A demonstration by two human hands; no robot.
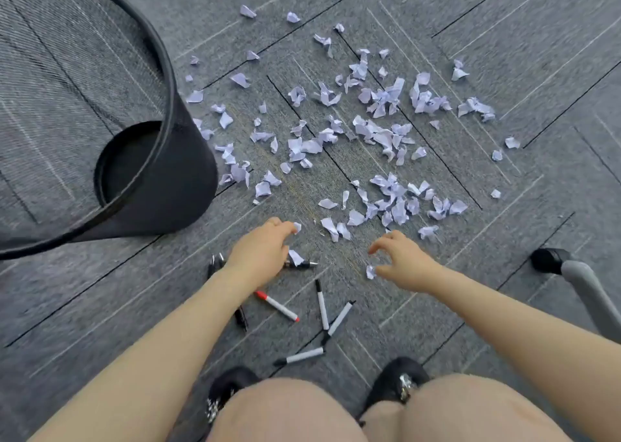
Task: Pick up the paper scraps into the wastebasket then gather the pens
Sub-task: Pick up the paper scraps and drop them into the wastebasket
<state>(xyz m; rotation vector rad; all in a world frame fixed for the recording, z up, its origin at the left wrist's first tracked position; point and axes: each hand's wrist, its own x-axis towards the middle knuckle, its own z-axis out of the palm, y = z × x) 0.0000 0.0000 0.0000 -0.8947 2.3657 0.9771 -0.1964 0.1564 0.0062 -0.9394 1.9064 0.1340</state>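
Just off both hands' (260, 251) (401, 260) fingertips lie paper scraps (369, 271).

Left hand (260, 248) pinches a scrap (297, 227) at its fingertips; right hand (401, 262) spread above another scrap (370, 271). Scraps litter the carpet (504, 55) ahead; pens (322, 304) lie near the feet. Mesh wastebasket (161, 179) at left

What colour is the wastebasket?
Black mesh wastebasket, clearest in the head view.
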